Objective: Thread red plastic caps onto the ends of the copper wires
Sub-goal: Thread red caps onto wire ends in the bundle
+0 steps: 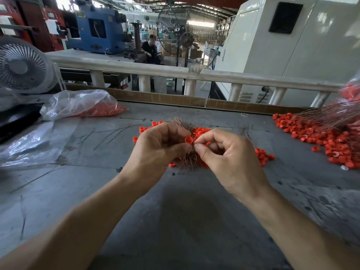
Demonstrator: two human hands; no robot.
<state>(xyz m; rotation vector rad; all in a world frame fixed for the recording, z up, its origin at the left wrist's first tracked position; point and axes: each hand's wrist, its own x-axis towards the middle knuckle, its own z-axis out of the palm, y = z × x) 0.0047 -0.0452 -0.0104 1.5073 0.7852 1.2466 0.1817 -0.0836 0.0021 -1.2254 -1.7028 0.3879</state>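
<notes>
Red cap [189,139] pinched in left hand [161,145] fingers; right hand [224,152] pinches a copper wire [191,160] at frame centre: steady both, feed straight.

Bright daylight, wide-angle edge distortion

Grey table [185,211] w/ a cardboard strip [175,99] along its far edge. White desk fan [21,67] far left, empty clear plastic sheet [29,145] below it. Behind the pale railing [233,77]: blue machine [97,30], big pedestal fan [175,32], someone seated [150,48], prob. working.
</notes>
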